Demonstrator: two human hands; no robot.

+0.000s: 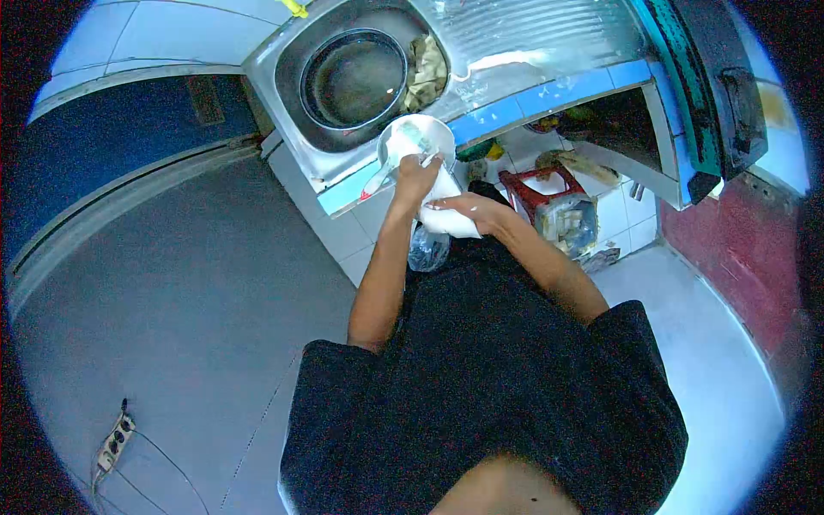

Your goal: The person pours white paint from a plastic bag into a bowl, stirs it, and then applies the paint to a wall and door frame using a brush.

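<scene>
At the sink's front edge, my left hand (414,178) is closed on a white item (441,190) over a white bowl (418,129). A pale utensil with a red tip (374,184) sticks out beside it, to the left. My right hand (472,209) has its fingers wrapped round the lower part of the white item, which looks like a bag or cloth. Pale green and white matter shows inside the bowl. Below my hands is a clear plastic bag or container (428,249). What supports the bowl is hidden.
A dark round pan (354,79) and a crumpled beige cloth (426,72) lie in the metal sink (290,118). A ribbed drainboard (549,30) is at its right. Under the counter stands a red rack (542,184). A power strip (114,442) lies on the floor.
</scene>
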